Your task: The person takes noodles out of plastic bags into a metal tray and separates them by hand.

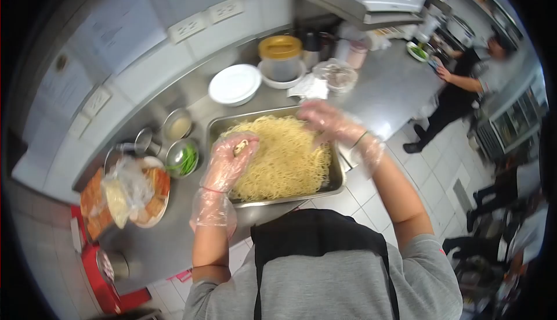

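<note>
A metal tray [342,185] full of pale yellow noodles [284,157] lies on the counter in front of me. Both my hands wear clear plastic gloves. My left hand [226,157] is over the tray's left side, its fingers curled around a small clump of noodles [241,147]. Above the far right corner of the tray is my right hand [329,121], blurred by motion. Its fingers look apart, and I see nothing held in them.
Left of the tray stand metal bowls, one with green vegetables [187,158], and a plate of orange-brown food with plastic bags [136,183]. Behind are a white lidded bowl [235,84], a yellow-lidded container [280,53] and a clear tub [336,76]. A co-worker [464,76] stands at the counter's far right.
</note>
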Demonstrator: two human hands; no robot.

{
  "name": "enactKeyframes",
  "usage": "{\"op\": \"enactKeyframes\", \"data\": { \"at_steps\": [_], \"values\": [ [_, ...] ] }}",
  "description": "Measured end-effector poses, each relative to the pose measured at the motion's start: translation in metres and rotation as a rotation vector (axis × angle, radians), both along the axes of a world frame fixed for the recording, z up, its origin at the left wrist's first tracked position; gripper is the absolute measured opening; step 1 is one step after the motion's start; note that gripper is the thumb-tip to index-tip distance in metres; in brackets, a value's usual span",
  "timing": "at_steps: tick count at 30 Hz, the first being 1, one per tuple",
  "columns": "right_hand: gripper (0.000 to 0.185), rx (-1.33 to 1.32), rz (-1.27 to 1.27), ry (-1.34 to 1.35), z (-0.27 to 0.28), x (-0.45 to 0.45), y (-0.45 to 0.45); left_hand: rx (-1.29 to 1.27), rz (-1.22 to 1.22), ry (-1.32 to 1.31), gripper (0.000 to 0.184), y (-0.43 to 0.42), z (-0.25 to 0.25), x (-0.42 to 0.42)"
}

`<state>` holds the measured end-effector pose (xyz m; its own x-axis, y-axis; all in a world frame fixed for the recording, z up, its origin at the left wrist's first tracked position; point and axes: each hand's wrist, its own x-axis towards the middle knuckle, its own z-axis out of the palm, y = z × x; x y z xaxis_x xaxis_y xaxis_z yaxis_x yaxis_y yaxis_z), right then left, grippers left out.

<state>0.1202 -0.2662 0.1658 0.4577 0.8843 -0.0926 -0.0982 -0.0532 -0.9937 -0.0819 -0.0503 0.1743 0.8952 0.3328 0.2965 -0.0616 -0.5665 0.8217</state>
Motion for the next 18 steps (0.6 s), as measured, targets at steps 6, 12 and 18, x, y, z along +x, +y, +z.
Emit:
{"op": "enactKeyframes", "data": {
  "at_steps": [6, 12, 18],
  "values": [
    [0.079, 0.633, -0.086, 1.023, -0.093, -0.067, -0.054, -0.142, -0.474, 0.132, 0.027, -0.128, 0.010, 0.071],
    [0.039, 0.751, -0.390, 1.083, -0.140, -0.084, -0.169, -0.079, -0.876, 0.495, 0.055, -0.243, -0.005, 0.071],
    [0.018, 0.891, -0.646, 0.847, -0.162, -0.137, -0.297, -0.117, -0.945, 0.646, 0.052, -0.330, 0.025, 0.083]
  ]
}}
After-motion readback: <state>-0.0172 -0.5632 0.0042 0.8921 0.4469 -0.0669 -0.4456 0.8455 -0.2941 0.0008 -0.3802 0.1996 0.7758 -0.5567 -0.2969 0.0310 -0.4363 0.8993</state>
